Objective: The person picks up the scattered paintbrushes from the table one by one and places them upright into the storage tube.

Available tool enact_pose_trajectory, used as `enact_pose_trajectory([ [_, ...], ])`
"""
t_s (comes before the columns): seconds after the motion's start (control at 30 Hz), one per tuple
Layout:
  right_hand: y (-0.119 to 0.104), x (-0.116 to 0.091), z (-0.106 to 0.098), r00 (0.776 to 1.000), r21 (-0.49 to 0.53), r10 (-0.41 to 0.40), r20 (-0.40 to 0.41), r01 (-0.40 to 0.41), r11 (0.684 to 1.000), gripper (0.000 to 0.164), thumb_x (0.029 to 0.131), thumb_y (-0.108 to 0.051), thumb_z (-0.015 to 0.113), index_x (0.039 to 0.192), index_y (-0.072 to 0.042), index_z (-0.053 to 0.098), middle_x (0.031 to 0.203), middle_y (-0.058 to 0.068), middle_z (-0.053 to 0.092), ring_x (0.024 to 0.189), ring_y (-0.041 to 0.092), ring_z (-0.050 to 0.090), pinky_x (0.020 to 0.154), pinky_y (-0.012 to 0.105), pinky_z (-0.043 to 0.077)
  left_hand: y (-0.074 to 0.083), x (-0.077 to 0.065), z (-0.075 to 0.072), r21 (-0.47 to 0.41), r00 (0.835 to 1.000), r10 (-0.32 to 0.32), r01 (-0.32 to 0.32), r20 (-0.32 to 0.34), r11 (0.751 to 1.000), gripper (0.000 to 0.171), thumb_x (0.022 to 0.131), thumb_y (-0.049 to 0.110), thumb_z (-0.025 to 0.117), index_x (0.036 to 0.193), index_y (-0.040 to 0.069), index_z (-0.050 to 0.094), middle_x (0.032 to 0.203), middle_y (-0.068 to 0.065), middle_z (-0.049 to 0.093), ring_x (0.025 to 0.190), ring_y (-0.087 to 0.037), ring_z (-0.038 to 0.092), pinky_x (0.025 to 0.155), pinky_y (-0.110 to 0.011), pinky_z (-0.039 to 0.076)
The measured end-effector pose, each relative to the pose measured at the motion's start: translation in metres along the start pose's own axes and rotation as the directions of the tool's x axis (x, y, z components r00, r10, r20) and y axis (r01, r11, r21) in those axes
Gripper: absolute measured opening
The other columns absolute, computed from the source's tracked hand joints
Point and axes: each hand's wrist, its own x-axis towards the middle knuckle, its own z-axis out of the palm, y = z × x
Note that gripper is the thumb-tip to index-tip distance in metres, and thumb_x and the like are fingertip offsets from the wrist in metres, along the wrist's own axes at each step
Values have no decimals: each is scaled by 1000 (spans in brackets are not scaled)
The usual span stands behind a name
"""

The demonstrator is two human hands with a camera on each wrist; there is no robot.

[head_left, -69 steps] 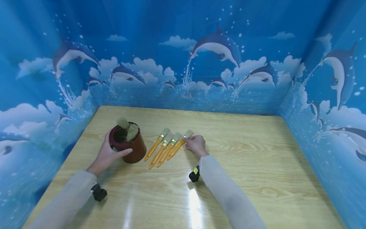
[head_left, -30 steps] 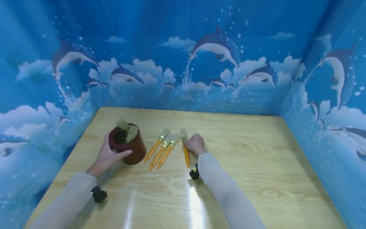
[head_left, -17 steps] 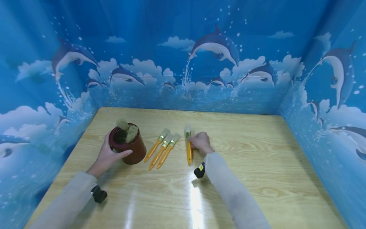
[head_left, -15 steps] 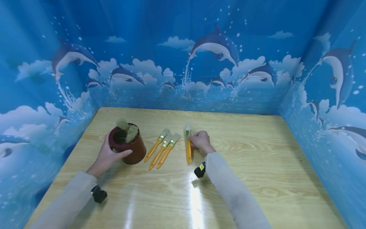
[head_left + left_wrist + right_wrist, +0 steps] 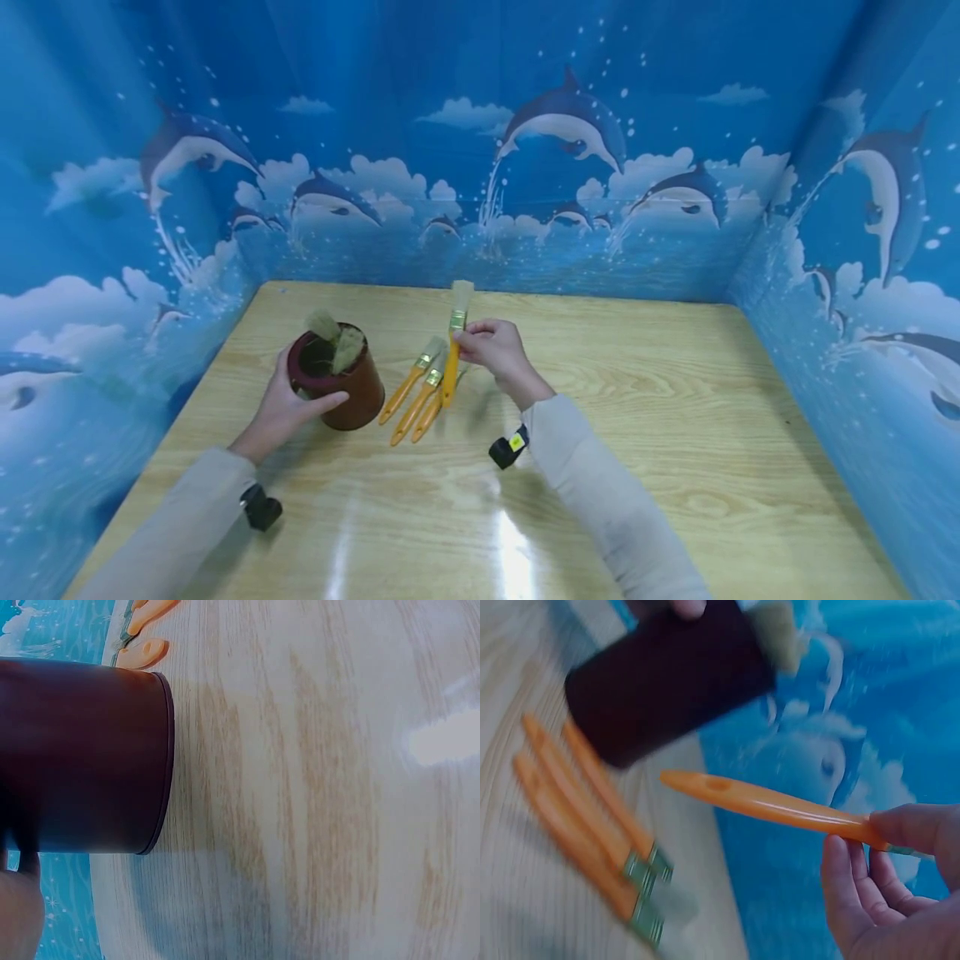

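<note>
My left hand (image 5: 273, 410) grips a dark reddish-brown cylindrical pot (image 5: 362, 387), with its thumb along the near side. Two paintbrushes stand in the pot, their pale bristles (image 5: 347, 349) showing above the rim. Between thumb and fingertips, my right hand (image 5: 501, 354) pinches a paintbrush (image 5: 780, 805) with an orange handle and a gold ferrule. Its bristles point up and away, and the handle end hangs over the brushes on the table. Three similar paintbrushes (image 5: 406, 391) lie side by side just right of the pot, the rightmost partly hidden behind the held one.
A light wood-grain table (image 5: 660, 433) carries everything. Blue dolphin-print curtains (image 5: 480, 125) enclose its back and both sides. A small black wrist camera (image 5: 507, 450) sits at the right cuff, and another camera (image 5: 261, 507) at the left.
My right hand has picked the rightmost paintbrush out of the row, shifted it right and then lifted it back leftward over the others. My left hand and the pot have stayed put.
</note>
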Motion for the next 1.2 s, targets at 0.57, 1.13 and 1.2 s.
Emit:
enact_pose_trajectory([
  [0.57, -36, -45, 74, 910, 86, -385, 153, 376, 923, 22, 91, -11, 66, 108, 1, 58, 101, 11, 64, 88, 18, 65, 80, 30, 57, 1, 3, 3, -4, 1000, 7, -7, -2, 1000, 112, 78, 31, 81, 153, 8, 2, 155, -23, 16, 139, -42, 21, 107, -65, 22],
  [1.13, -27, -47, 124, 847, -21, -522, 95, 526, 850, 20, 90, -8, 67, 107, 1, 62, 105, 15, 65, 92, 11, 63, 81, 18, 53, 1, 0, 1, 8, 1000, 6, -6, 3, 1000, 111, 80, 32, 79, 154, 9, 0, 154, -23, 17, 137, -42, 24, 107, -64, 24],
  [1.2, -26, -47, 127, 839, -28, -534, 106, 539, 842, 20, 90, -9, 67, 107, 1, 62, 105, 14, 65, 93, 10, 63, 81, 17, 53, 2, -1, 1, -1, 1000, 11, -11, 5, 1000, 110, 80, 31, 79, 153, 9, 1, 154, -22, 17, 137, -42, 24, 107, -63, 25],
])
